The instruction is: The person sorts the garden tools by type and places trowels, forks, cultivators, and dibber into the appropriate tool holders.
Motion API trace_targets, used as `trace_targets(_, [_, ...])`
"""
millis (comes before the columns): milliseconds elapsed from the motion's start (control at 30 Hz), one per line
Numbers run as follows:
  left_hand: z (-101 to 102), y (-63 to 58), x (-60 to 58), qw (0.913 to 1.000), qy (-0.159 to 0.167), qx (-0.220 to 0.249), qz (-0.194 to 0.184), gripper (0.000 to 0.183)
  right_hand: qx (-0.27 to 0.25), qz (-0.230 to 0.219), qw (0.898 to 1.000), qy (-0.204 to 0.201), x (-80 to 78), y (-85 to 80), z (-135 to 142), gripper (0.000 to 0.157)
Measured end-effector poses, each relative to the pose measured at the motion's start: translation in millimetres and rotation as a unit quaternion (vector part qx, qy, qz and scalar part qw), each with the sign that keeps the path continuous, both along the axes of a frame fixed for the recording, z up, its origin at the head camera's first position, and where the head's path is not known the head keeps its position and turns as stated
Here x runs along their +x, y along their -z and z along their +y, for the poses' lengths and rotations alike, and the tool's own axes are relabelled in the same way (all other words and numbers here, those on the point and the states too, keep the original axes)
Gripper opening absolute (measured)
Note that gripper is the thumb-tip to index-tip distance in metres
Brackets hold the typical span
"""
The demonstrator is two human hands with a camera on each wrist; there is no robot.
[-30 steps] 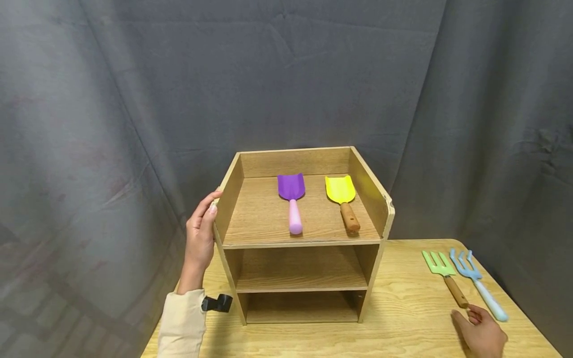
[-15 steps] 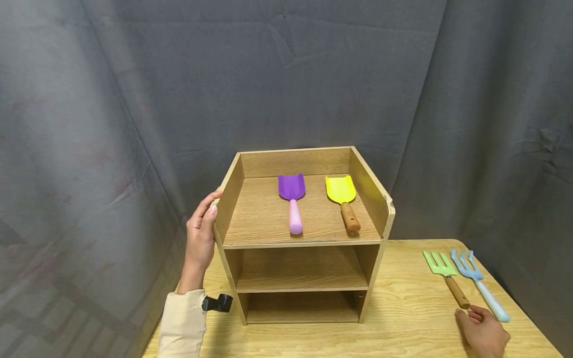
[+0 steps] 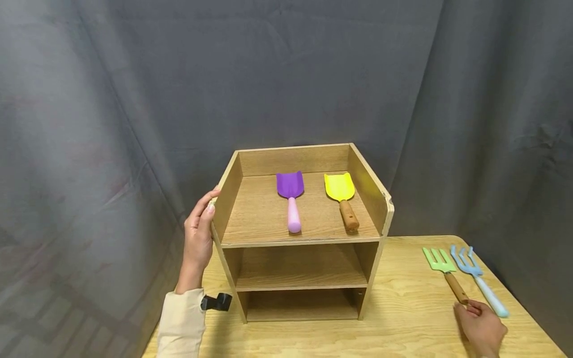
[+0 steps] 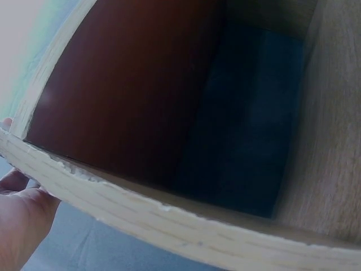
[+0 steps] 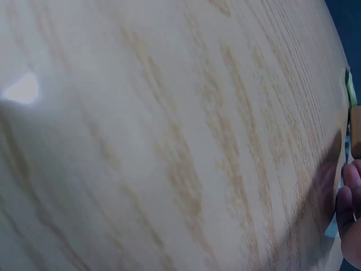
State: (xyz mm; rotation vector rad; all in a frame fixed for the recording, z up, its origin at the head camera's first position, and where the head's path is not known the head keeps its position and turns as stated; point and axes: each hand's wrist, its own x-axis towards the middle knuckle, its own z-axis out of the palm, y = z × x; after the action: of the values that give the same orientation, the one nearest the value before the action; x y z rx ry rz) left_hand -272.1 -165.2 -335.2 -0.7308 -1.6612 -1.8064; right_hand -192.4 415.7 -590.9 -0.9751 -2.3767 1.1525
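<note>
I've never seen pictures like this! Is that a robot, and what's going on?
No robot, just a person's two bare hands. One picture comes from a camera on their head; the other two come from cameras on their wrists. The left hand holds the side of a wooden shelf. On top lie a purple scoop and a yellow scoop. A green fork and a blue fork lie on the table. The right hand is at the green fork's handle end; whether it grips is hard to see.
</note>
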Motion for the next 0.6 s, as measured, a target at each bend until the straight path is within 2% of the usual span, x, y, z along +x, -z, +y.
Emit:
trace_targets(333, [-1, 0.2, -0.6, 1.0000, -0.006, -0.006, -0.003, 0.035, -0.008, -0.011, 1.000, 0.021, -2.3, 2.7, 4, 0.053])
trace_targets(600, [0, 1.0, -1.7, 0.9999, -0.013, -0.009, 0.005, 0.034, 0.003, -0.014, 1.000, 0.015, -6.2, 2.0, 12, 0.053])
